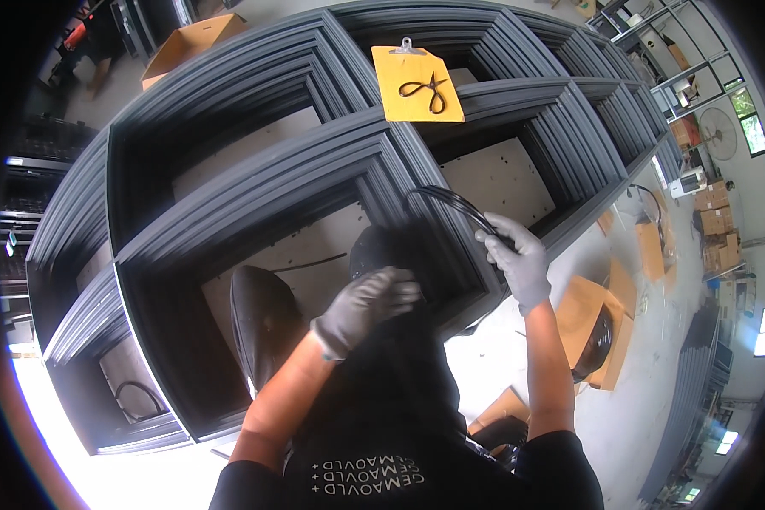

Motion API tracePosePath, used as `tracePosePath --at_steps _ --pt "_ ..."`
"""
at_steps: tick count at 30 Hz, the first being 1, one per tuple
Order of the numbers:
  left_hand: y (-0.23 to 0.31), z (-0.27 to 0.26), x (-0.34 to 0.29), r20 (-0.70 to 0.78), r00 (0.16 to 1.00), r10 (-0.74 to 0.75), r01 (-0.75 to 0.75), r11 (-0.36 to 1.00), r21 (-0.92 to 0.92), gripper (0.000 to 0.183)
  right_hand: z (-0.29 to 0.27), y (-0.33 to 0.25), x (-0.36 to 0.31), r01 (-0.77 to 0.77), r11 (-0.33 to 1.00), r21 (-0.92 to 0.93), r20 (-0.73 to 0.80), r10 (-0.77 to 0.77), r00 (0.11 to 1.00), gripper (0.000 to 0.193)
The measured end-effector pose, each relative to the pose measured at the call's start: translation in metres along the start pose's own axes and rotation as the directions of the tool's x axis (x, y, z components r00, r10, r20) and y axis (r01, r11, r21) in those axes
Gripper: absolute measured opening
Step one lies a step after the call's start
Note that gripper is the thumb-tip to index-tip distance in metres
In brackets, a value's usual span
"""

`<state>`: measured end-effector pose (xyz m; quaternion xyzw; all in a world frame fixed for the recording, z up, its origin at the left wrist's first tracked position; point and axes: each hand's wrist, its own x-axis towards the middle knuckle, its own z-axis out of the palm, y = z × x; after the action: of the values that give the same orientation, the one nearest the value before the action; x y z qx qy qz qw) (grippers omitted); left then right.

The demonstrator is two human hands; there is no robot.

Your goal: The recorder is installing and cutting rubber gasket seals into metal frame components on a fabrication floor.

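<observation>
In front of me lies a stack of dark grey window-type frames (297,161) with several openings. My right hand (518,255), in a grey glove, pinches a thin, flexible black rubber strip (455,201), which curves up and left over a frame bar. My left hand (367,308), gloved the same way, is slightly blurred in front of my body, with its fingers stretched out and nothing visible in them. On the frames' middle bar rests a yellow clipboard (399,93) with a metal clip. Black-handled scissors (425,91) lie on it.
To the right stands an open cardboard box (582,319) holding a coil of black strip (597,340). Another cardboard box (191,47) is beyond the frames at the upper left. Loose strip pieces (314,262) lie inside the frame openings. Stacked cartons (718,221) and a fan (716,134) stand far right.
</observation>
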<state>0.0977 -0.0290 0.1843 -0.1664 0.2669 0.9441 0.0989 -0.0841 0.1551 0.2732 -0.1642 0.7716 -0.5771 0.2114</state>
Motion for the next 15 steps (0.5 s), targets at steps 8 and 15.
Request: tracePosePath --at_steps 8,15 --pt "0.060 0.016 0.059 0.201 0.899 0.389 -0.305 0.886 -0.350 0.043 0.019 -0.031 -0.058 -0.022 0.992 -0.125 0.236 0.051 0.970 0.032" --pt "0.129 -0.034 0.019 -0.194 0.819 0.540 -0.572 0.799 -0.187 0.033 -0.043 0.012 -0.068 -0.079 0.853 -0.515 -0.023 0.078 0.997 0.026"
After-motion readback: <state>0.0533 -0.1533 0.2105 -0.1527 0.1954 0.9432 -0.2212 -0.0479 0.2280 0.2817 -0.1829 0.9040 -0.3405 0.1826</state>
